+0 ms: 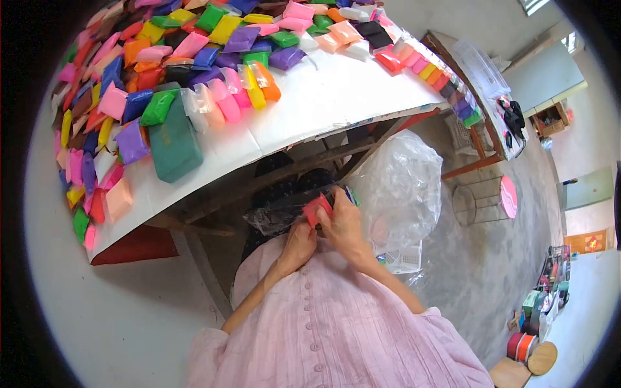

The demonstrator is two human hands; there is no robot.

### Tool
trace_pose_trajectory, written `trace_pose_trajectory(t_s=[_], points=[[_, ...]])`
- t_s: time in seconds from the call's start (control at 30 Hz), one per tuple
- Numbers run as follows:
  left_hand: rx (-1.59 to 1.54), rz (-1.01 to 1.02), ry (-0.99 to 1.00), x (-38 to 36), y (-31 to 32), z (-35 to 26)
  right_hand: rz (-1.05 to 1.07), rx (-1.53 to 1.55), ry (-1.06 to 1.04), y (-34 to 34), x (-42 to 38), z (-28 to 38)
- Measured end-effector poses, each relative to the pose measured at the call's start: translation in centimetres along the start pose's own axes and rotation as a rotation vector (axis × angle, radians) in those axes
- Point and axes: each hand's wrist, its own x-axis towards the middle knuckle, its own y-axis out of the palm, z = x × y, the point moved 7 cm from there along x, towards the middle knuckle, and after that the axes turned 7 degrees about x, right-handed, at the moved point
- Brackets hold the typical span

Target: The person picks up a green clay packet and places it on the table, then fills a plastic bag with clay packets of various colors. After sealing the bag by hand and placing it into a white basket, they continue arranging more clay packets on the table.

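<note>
My right hand (343,225) is closed on a small red packet (317,209), held by its edge in front of my lap. Beside it, my left hand (300,244) is closed at the mouth of a clear plastic bag (270,216), just below the red packet. The bag lies crumpled over my dark trousers. What the left fingertips pinch is partly hidden. Behind the right hand, small blue and green packets (352,196) show in part.
Many colourful packets (226,29) cover the white table (284,110) ahead, with a green box (174,145) among them. A large clear bag (404,187) stands right, over a white basket (406,260). Farther right is a round stool (509,197) with a pink top.
</note>
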Motion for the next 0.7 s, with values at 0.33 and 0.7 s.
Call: trace_pose_trajectory(t_s=[0.33,0.7], points=[[0.098,-0.216,-0.043,-2.4,-1.5,2.3,-0.043,-0.110,0.066,3.1,-0.5,-1.5],[0.144,-0.325,-0.128,-1.5,-1.6,2.7,-0.111,-0.416,-0.114,5.1,-1.0,-2.8]])
